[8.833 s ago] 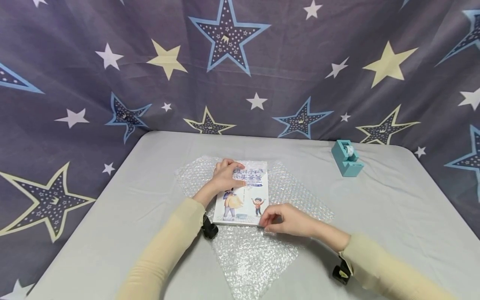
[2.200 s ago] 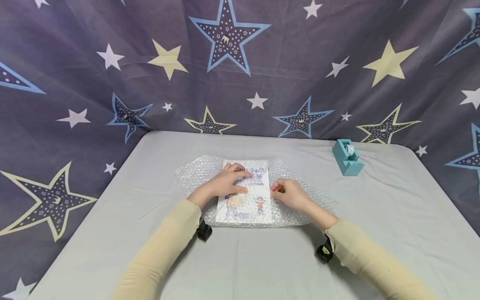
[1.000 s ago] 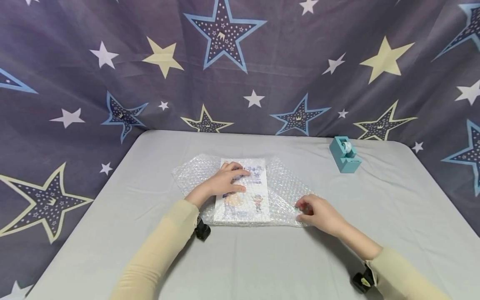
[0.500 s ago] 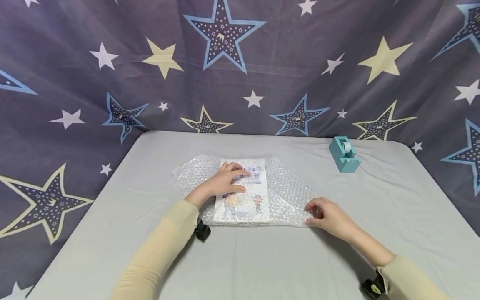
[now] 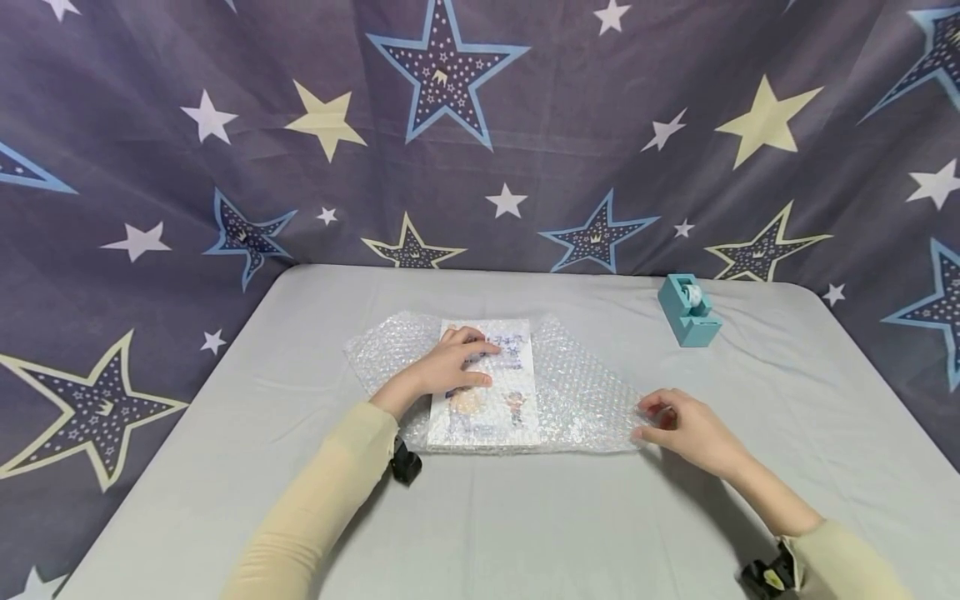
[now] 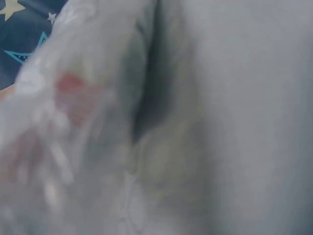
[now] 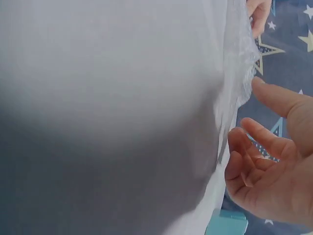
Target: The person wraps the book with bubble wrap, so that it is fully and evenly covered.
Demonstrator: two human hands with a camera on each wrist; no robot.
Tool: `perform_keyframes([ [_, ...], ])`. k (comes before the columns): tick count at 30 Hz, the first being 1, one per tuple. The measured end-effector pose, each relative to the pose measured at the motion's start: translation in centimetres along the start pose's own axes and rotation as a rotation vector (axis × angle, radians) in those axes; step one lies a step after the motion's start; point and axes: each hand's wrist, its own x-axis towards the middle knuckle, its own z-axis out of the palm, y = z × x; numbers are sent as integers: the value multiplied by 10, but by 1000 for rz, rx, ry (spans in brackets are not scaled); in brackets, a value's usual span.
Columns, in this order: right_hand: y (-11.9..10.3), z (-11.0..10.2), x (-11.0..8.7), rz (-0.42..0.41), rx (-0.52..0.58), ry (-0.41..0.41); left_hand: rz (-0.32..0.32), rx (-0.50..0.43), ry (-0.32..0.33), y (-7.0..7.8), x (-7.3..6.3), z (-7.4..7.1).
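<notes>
A book [image 5: 491, 417] with a white illustrated cover lies on the table under a layer of bubble wrap [image 5: 581, 396], which spreads out to both sides of it. Its cover print shows blurred through the film. My left hand [image 5: 446, 367] rests on the covered book's upper left, fingers spread and thumb apart. At the right corner of the wrap is my right hand [image 5: 693, 429], thumb and fingertips at its edge. The right wrist view shows a gap between that hand's thumb and loosely bent fingers. Blurred wrap fills much of the left wrist view.
A teal tape dispenser [image 5: 690, 312] with a roll of tape stands at the table's back right. The grey table cover [image 5: 540, 533] reaches toward me in front of the wrap. A dark curtain [image 5: 480, 183] with stars hangs behind the table.
The near part of the bubble wrap has been folded over the book. My right hand has since slid rightward along it to the corner; my left hand stays on the book.
</notes>
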Motion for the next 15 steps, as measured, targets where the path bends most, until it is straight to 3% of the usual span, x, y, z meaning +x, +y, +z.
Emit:
perform_keyframes([
  [15, 13, -11, 2, 105, -44, -11, -11, 4, -7, -1, 0, 0],
])
